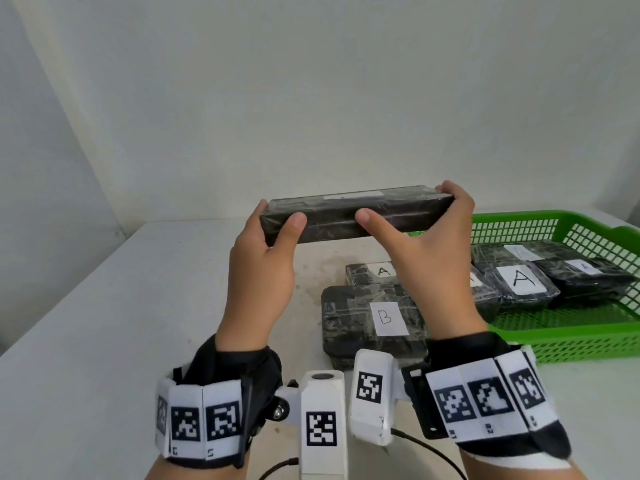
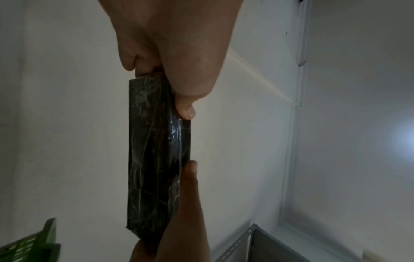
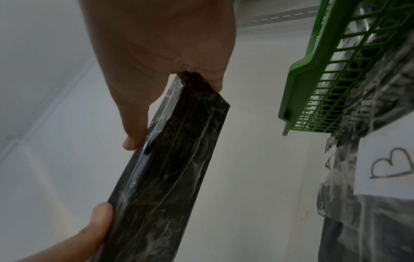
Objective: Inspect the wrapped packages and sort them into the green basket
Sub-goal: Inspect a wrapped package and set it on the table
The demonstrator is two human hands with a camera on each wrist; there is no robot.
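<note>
- Nearest the viewer, a dark rectangular package wrapped in clear film with a white paper label marked B (image 1: 375, 320) is seen lying flat on the white table (image 1: 104, 306), outside the basket; it is judged to have been left out because its letter differs from those already sorted.
- Just behind it, a second dark film-wrapped package labelled A (image 1: 367, 273) rests on the table, partly hidden by the right wrist.
- Above these, a long dark film-wrapped package (image 1: 353, 213) is held level in the air, its narrow side turned to the viewer and a white label on its top face, apparently so that it can be inspected.
- Its left end is gripped by the left hand (image 1: 266, 258), thumb in front and fingers behind.
- Its right end is clasped likewise by the right hand (image 1: 433, 258).
- Further right, the green slotted plastic basket (image 1: 571, 337) already holds several dark wrapped packages labelled A (image 1: 519, 282).
</note>
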